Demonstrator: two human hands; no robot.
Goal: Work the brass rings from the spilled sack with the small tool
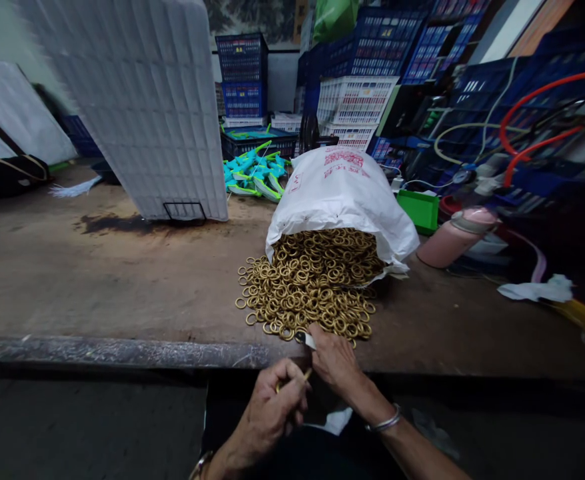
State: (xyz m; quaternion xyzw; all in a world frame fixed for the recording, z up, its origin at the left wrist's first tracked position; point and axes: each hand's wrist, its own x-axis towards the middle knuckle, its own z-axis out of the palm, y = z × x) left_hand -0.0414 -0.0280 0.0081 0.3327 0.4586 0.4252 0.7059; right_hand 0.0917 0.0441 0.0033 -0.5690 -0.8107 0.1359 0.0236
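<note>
A white sack [341,193] lies on its side on the brown workbench [97,280], spilling a heap of brass rings [312,283] toward me. My left hand [272,410] is closed, pinching a brass ring and a thin stick just below the bench's front edge. My right hand [335,360] reaches up to the near edge of the ring heap, fingers bent and touching the rings, one fingertip wrapped in white tape. A metal bangle sits on my right wrist.
A tall white plastic grid panel [147,100] stands at the back left. Teal plastic parts [255,173] lie behind the sack, with blue and white crates [357,100] stacked beyond. A green bin [420,210], pink bottle [452,240] and red hoses [532,100] crowd the right.
</note>
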